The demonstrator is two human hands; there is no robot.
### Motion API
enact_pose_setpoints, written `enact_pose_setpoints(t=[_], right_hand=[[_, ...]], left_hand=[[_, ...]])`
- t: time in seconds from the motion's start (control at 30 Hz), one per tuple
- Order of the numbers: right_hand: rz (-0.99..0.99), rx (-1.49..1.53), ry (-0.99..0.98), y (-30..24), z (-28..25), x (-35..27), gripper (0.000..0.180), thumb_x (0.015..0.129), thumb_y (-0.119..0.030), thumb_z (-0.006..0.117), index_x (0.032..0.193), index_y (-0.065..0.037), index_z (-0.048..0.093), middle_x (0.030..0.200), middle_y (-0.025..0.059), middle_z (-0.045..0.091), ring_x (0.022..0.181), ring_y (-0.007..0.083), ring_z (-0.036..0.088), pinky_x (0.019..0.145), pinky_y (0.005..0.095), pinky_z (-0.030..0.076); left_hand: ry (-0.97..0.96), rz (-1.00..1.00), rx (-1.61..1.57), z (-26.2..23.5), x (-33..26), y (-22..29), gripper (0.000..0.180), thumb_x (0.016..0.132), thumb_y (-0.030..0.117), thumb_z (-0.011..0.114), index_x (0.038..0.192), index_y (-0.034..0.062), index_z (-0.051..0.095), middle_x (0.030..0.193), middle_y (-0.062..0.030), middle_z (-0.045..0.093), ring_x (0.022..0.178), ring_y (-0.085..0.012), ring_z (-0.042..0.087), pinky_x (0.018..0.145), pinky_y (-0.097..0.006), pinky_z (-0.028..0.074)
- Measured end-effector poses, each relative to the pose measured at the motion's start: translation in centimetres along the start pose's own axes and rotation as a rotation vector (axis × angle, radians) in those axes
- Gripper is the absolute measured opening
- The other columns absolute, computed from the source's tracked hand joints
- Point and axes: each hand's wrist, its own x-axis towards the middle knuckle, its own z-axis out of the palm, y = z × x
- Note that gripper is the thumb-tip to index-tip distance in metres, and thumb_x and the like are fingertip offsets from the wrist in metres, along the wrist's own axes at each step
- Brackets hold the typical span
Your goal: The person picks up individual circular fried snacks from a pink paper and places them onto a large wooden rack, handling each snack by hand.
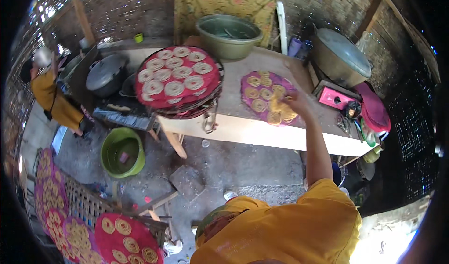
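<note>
My right hand (293,101) reaches out over a round purple tray (246,79) that lies on the pale wooden table (252,130). The tray carries several yellow coiled pieces (258,105), and my fingers are down on a small heap of them (280,112) at the tray's near right side. Whether the fingers grip a coil is hidden by the hand itself. My yellow sleeve (327,203) fills the lower right. My left hand is out of the picture.
A stack of round red trays (213,84) with pale coils stands to the left on the table, a green basin (229,35) behind. A black lidded pot (106,74), green bucket (122,151), big metal pot (341,53) and pink box (334,98) surround. Another person (54,100) stands far left. More coil trays (126,240) lie lower left.
</note>
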Motion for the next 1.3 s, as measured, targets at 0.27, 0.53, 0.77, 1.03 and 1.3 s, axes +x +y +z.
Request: enact_pose_setpoints(t=[0.27,0.53,0.77,1.03,1.3], right_hand=[[0.407,0.163,-0.043,21.0,-2.7,7.2,0.027,0.076,-0.021,0.072,0.088,0.003,0.069,0.076,0.0071,0.066,0.063,0.0144,0.059,0.057,0.0325,0.047],[0.151,-0.192,0.142,26.2,-2.1,10.3,0.019,0.077,-0.018,0.069,0.089,-0.003,0.069,0.081,0.0172,0.068,0.075,0.0249,0.064,0.069,0.0355,0.050],[0.318,0.756,0.171,30.2,0.8,15.7,0.024,0.076,-0.012,0.066,0.098,-0.004,0.070,0.086,0.0163,0.069,0.079,0.0230,0.064,0.072,0.0339,0.050],[0.145,-0.233,0.236,9.9,-0.1,9.9,0.033,0.087,-0.010,0.052,0.120,-0.007,0.059,0.106,0.0213,0.064,0.100,0.0334,0.061,0.086,0.0413,0.048],[-0.546,0.594,-0.595,-8.4,23.4,-2.5,0.021,0.090,-0.012,0.056,0.109,-0.005,0.062,0.102,0.0026,0.062,0.097,0.0121,0.055,0.086,0.0260,0.041]], left_hand=[[-0.078,0.002,0.115,6.5,-1.8,5.6,0.052,0.083,0.021,0.062,0.130,0.0079,0.044,0.121,-0.0142,0.055,0.106,-0.0303,0.056,0.086,-0.042,0.050],[-0.033,-0.042,0.240,5.2,-2.0,6.7,0.052,0.081,0.025,0.065,0.127,0.0055,0.048,0.118,-0.0166,0.056,0.105,-0.0314,0.056,0.087,-0.042,0.049],[0.001,-0.068,0.315,4.4,-2.2,6.0,0.053,0.080,0.028,0.067,0.124,0.0033,0.051,0.116,-0.0186,0.058,0.104,-0.0323,0.057,0.087,-0.042,0.049],[0.187,-0.173,0.437,-8.2,-3.2,-3.9,0.054,0.079,0.032,0.070,0.120,0.0008,0.055,0.113,-0.0210,0.059,0.102,-0.0334,0.058,0.087,-0.042,0.048],[0.273,-0.128,0.424,-12.5,-1.9,-9.5,0.044,0.079,0.028,0.068,0.111,-0.0018,0.061,0.104,-0.0229,0.064,0.100,-0.0326,0.062,0.084,-0.039,0.049]])
